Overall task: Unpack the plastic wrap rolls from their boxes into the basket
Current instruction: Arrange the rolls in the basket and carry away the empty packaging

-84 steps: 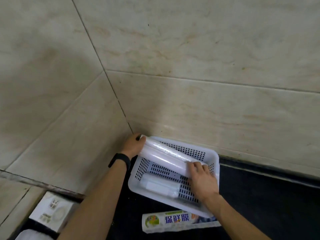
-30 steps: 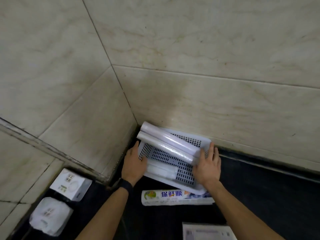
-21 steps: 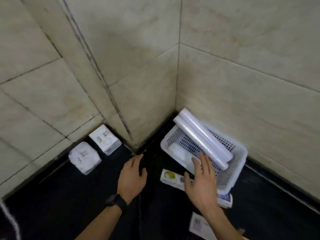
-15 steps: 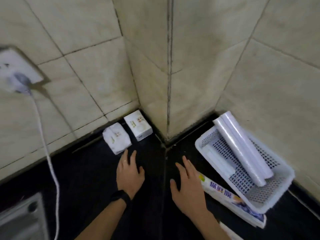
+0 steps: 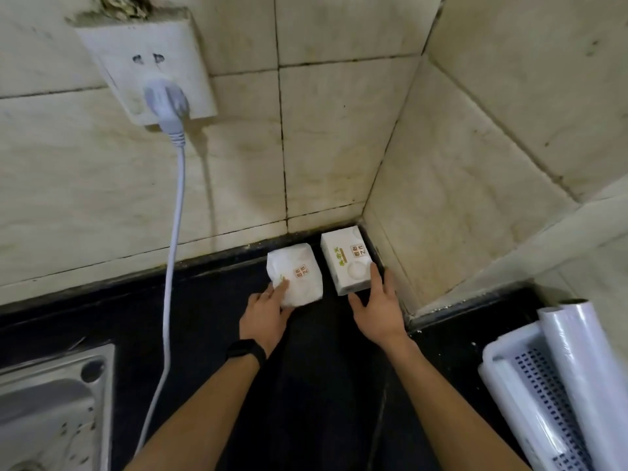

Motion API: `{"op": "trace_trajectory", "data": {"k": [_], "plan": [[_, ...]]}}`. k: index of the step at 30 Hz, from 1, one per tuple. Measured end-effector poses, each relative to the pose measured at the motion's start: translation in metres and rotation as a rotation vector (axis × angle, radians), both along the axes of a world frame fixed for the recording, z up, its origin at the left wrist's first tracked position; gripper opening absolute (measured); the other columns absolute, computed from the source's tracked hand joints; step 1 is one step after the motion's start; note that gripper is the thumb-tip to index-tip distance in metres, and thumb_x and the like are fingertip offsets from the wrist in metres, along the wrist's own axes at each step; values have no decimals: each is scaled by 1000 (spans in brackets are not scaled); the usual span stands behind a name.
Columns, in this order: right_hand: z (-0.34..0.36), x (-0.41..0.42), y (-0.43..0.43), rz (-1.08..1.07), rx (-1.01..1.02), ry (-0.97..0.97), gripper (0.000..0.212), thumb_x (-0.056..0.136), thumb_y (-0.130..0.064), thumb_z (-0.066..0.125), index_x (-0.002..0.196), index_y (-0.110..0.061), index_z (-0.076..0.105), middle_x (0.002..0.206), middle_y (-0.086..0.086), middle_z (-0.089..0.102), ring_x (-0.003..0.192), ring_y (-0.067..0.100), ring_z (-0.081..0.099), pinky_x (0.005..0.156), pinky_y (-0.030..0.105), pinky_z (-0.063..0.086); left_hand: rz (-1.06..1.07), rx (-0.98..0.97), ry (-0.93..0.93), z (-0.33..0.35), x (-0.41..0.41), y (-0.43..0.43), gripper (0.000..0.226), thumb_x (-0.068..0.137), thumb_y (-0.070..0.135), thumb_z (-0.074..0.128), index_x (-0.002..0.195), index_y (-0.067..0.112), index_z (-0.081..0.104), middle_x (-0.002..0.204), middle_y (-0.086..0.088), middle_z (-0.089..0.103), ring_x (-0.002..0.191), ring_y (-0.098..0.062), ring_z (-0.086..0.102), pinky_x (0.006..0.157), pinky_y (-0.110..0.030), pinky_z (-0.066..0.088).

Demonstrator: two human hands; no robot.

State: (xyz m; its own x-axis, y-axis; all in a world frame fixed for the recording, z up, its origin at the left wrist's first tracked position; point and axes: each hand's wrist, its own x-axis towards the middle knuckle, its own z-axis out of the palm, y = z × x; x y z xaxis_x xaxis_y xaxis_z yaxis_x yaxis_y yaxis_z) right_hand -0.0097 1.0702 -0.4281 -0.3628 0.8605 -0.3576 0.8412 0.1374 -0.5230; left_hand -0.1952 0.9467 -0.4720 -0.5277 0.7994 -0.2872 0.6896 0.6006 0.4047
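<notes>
Where the frame cuts the perforated basket (image 5: pixel 503 375), glossy plastic wrap rolls (image 5: pixel 577 362) overhang. Left hand (image 5: pixel 265 317) touches a crinkled packet (image 5: pixel 299 277); right hand (image 5: pixel 380 311), spread, touches a box (image 5: pixel 346 260).

Not much for you to read here. The white box (image 5: pixel 347 260) in the corner has a small red-framed label with a couple of characters, maybe Korean, too blurry to make out, plus a green mark beside it. The soft white pack (image 5: pixel 295 274) next to it carries the same kind of little red label, equally unreadable. Nothing else has print.
</notes>
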Motion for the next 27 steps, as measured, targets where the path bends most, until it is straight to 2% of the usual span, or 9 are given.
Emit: {"op": "trace_trajectory", "data": {"k": [4, 8, 10, 14, 16, 20, 22, 24, 27], "plan": [[-11, -8, 7, 61, 48, -139, 73, 103, -31, 44, 160, -21, 0, 167, 12, 0, 146, 36, 27, 116, 47, 33, 24, 150, -47, -2, -4, -7, 44, 101, 37, 49, 144, 30, 47, 128, -3, 63, 112, -20, 58, 84, -31, 51], [-12, -3, 10, 103, 37, -121, 71, 104, -27, 42, 160, -22, 0, 168, 9, -3, 148, 36, 24, 117, 47, 32, 293, 416, -211, 14, 12, -7, 37, 96, 35, 60, 130, 22, 64, 97, 7, 74, 75, -3, 65, 65, -8, 46], [-10, 3, 12, 93, 13, -50, 70, 103, -24, 44, 161, -24, 4, 169, 5, -1, 147, 33, 29, 117, 46, 34, 379, 542, -289, 23, 25, 4, 35, 94, 31, 64, 127, 23, 65, 95, 14, 71, 75, 2, 65, 68, -2, 45], [-12, 22, -3, -3, 56, 115, 69, 100, -22, 53, 160, -21, 17, 168, 1, 13, 146, 24, 33, 116, 36, 33, 359, 728, -316, 39, 51, 42, 35, 92, 25, 68, 127, 23, 65, 118, 10, 69, 98, 5, 63, 80, 2, 43], [-18, 37, -22, 5, 72, 134, 66, 100, -25, 53, 158, -18, 24, 166, 1, 22, 149, 22, 29, 115, 31, 29, 268, 661, -252, 42, 61, 60, 33, 95, 31, 65, 126, 22, 67, 126, 6, 67, 104, 0, 63, 83, -3, 45], [-38, 74, -69, 67, 108, -87, 69, 99, -42, 48, 158, -17, 23, 167, 3, 17, 150, 27, 20, 120, 35, 24, 84, 426, -179, 34, 77, 77, 32, 98, 31, 57, 129, 24, 62, 141, -1, 57, 114, -23, 61, 87, -33, 54], [-51, 89, -87, 98, 99, -233, 81, 97, -59, 40, 161, -18, 10, 169, 6, 1, 154, 31, 4, 123, 42, 13, 62, 389, -190, 31, 83, 79, 30, 97, 29, 58, 127, 24, 57, 146, -3, 50, 115, -26, 57, 87, -41, 55], [-62, 97, -99, 91, 38, -306, 89, 95, -71, 26, 159, -24, -13, 164, 2, -22, 153, 29, -16, 123, 49, 4, 64, 379, -189, 30, 86, 81, 30, 97, 31, 58, 125, 24, 52, 141, -4, 51, 110, -27, 58, 83, -42, 55], [-74, 103, -105, 101, 25, -342, 84, 93, -74, 11, 150, -28, -31, 159, 1, -36, 146, 26, -33, 122, 51, -6, 66, 332, -160, 30, 88, 82, 31, 96, 29, 59, 125, 27, 47, 129, -7, 58, 101, -28, 63, 76, -41, 56]]}}
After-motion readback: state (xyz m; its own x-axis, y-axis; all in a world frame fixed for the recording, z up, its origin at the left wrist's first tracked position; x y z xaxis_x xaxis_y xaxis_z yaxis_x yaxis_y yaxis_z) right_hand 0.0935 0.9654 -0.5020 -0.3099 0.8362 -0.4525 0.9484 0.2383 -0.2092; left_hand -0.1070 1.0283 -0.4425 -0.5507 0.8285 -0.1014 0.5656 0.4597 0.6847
